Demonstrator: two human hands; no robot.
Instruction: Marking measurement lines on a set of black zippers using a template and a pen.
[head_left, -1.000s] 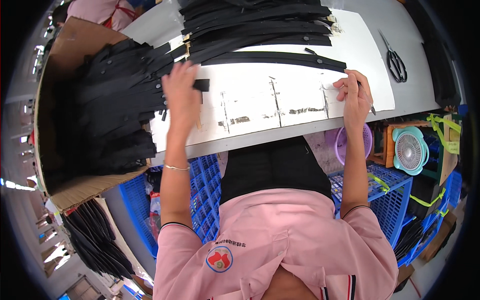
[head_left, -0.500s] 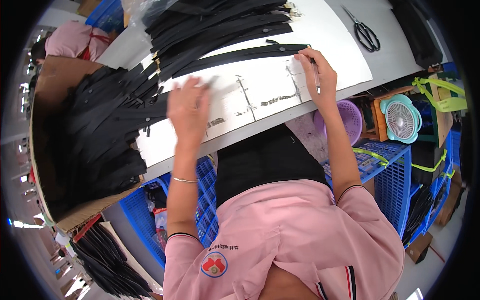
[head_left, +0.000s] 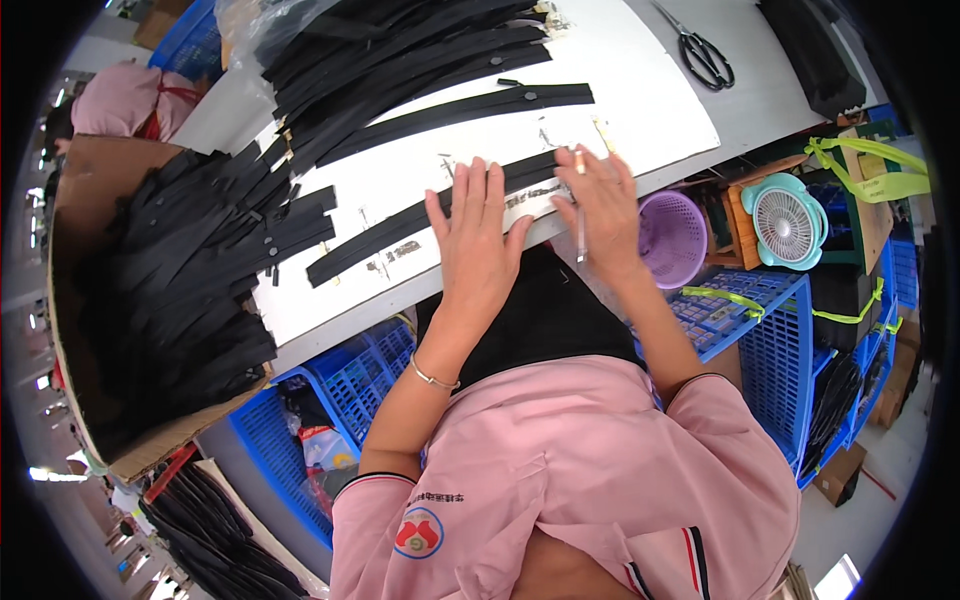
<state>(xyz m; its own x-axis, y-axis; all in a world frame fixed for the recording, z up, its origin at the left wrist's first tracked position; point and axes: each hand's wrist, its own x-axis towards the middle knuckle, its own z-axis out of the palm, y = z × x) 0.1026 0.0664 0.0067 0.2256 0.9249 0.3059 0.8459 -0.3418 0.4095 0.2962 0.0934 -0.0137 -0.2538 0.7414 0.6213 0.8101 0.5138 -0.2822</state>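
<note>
The black strip (head_left: 385, 236) lay along the tabletop's (head_left: 745, 95) near edge, roughly parallel. The left hand (head_left: 476, 245) pressed flat near its middle; the right hand (head_left: 605, 215), gripping a pen (head_left: 581, 240), was by its right end.

Left hand (head_left: 474, 235) lies over a black strip (head_left: 375, 239), near whose two-o'clock end the right hand (head_left: 605, 215) holds a pen (head_left: 581, 236). Box (head_left: 108, 170) at nine o'clock.

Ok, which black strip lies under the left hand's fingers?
The strip lying apart on the near side of the white board, its right end by the right hand; the other strips lie farther up or spill from the carton.
</note>
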